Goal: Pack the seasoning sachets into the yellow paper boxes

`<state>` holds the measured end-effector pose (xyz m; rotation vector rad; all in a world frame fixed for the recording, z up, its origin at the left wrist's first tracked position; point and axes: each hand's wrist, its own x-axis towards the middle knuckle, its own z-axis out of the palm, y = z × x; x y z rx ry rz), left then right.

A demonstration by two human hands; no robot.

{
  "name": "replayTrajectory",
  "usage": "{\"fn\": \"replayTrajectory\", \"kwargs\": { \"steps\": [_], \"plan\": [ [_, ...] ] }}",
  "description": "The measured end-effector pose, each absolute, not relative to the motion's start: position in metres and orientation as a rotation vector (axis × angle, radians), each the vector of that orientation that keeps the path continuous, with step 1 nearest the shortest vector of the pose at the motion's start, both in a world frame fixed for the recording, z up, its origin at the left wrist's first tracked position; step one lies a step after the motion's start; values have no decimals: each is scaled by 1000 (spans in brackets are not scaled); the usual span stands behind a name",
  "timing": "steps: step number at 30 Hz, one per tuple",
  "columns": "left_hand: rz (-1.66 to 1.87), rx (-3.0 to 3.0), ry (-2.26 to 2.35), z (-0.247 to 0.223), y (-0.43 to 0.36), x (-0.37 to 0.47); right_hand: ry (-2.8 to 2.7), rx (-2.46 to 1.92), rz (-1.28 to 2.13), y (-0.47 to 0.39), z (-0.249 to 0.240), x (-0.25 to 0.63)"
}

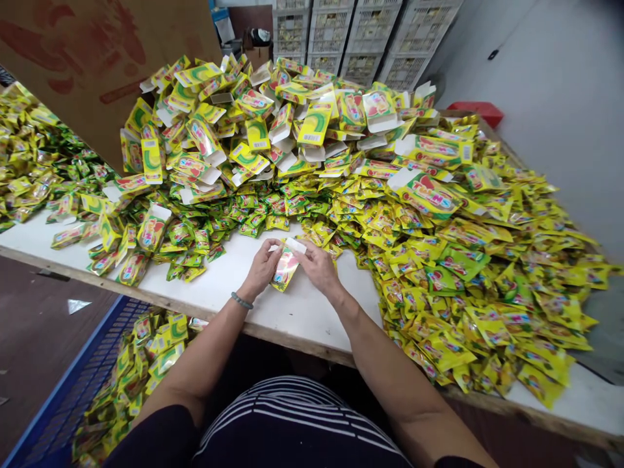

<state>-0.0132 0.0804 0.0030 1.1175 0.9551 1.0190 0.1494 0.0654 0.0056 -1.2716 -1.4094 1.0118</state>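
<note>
Between my two hands is a small yellow-and-green printed carton with a white flap standing up at its top end. My left hand grips the carton's left side, fingers closed. At the upper right, my right hand pinches the white flap. Whether anything lies inside the carton is hidden. Both hands are just above the white tabletop. Behind them lie small green sachets. Yellow sachets are heaped to the right.
A high pile of open-ended cartons stands at the back. A large cardboard box leans at upper left. Below the table's front edge, a blue basket holds filled-looking cartons. White crates are stacked beyond, beside a wall.
</note>
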Motion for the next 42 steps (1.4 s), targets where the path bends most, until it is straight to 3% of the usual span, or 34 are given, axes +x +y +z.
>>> {"fn": "replayTrajectory", "kwargs": {
  "steps": [4, 15, 25, 33, 42],
  "plan": [
    [1119, 1115, 1059, 4, 79, -13, -1500, -1297, 919, 62, 12, 149],
    [1060, 1184, 1059, 8, 79, -15, -1188, -1242, 1220, 75, -6, 156],
    [1111, 1195, 1073, 9, 76, -17, -1345, -1071, 1398, 68, 11, 166],
    [1111, 1107, 979, 11, 77, -17, -1398, -1203, 905, 57, 9, 141],
    [1005, 1184, 1068, 23, 72, -30, -1699, -1128, 683, 62, 0, 138]
  ]
}}
